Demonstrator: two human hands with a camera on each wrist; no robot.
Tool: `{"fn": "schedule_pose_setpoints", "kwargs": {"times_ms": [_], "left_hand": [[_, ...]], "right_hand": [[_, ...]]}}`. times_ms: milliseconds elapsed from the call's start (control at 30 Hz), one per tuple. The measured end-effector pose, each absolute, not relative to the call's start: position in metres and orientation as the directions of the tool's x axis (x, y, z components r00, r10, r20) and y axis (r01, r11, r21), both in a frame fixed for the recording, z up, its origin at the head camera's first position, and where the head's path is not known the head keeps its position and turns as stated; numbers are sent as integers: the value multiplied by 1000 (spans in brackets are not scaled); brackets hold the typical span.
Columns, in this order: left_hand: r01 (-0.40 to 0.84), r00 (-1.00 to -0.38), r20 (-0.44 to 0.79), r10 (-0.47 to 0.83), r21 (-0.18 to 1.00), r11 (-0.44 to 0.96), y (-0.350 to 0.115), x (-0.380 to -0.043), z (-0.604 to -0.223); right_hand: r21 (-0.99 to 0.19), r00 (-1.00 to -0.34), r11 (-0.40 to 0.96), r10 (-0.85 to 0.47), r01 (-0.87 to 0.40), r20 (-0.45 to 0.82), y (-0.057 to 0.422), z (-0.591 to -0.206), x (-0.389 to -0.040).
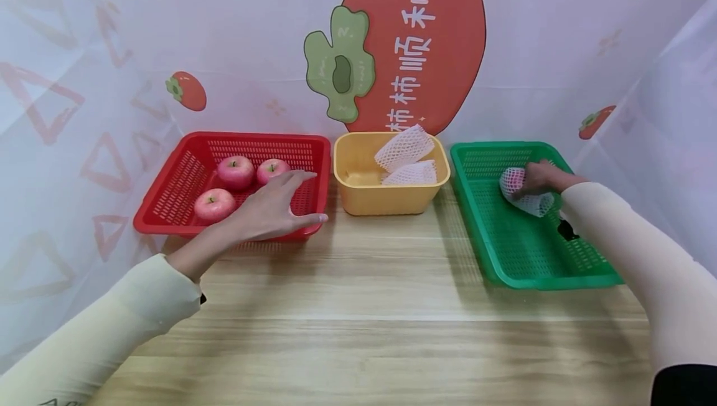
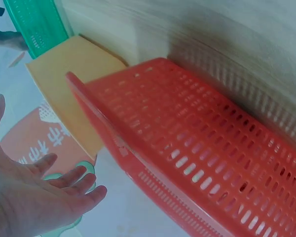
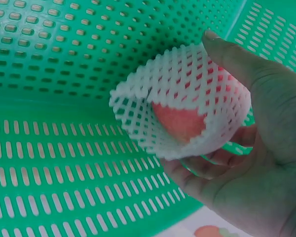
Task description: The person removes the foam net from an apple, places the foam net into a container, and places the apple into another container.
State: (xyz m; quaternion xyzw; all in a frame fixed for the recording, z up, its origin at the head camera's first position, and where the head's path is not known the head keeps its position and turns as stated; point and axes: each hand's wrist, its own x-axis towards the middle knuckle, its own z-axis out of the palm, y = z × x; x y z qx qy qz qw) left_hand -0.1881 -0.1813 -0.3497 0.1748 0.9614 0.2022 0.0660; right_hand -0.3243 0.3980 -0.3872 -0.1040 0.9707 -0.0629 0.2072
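Observation:
Inside the green basket (image 1: 493, 250), my right hand (image 1: 539, 179) grips an apple (image 3: 180, 122) wrapped in a white foam net (image 3: 182, 74). Thumb and fingers curl round its sides in the right wrist view, and red skin shows at the net's open end. My left hand (image 1: 270, 207) hangs with spread fingers over the front right part of the red basket (image 1: 148, 207), holding nothing. Several bare spots of that basket surround three visible apples: one at the back (image 1: 235, 172), one beside the fingers (image 1: 272, 169), one in front (image 1: 215, 205).
Between the two baskets stands a yellow bin (image 1: 386, 200) with two white foam nets (image 1: 406, 147) in it. All three containers sit on a wooden table (image 1: 358, 306). A printed cloth (image 1: 252, 94) hangs behind and at both sides.

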Motion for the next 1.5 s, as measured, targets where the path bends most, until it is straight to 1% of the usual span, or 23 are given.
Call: {"fn": "schedule_pose_setpoints", "kwargs": {"times_ms": [67, 200, 300, 467, 567, 667, 1067, 1500], "left_hand": [[309, -931, -58, 361, 406, 860, -179, -185, -351], [301, -930, -76, 360, 405, 863, -174, -180, -352], [290, -930, -92, 356, 412, 864, -171, -177, -352], [298, -924, -99, 368, 416, 859, -168, -173, -353], [313, -918, -90, 386, 435, 844, -166, -171, -354], [332, -909, -78, 409, 456, 825, -164, -168, -356], [363, -898, -42, 437, 488, 793, -160, -159, -363], [377, -883, -42, 467, 528, 761, -146, -147, -366]], "right_hand": [[-159, -889, 975, -210, -158, -408, 395, -388, -323], [-203, -871, 974, -189, -105, -454, 393, -392, -324], [-229, -869, 970, -180, -80, -462, 392, -396, -324], [-221, -879, 967, -212, -126, -428, 389, -397, -322], [-229, -870, 959, -253, -168, -424, 384, -395, -321], [-242, -864, 953, -273, -182, -424, 379, -392, -318], [-269, -896, 926, -339, -264, -286, 360, -369, -289], [-297, -925, 917, -329, -265, -191, 336, -343, -250]]}}
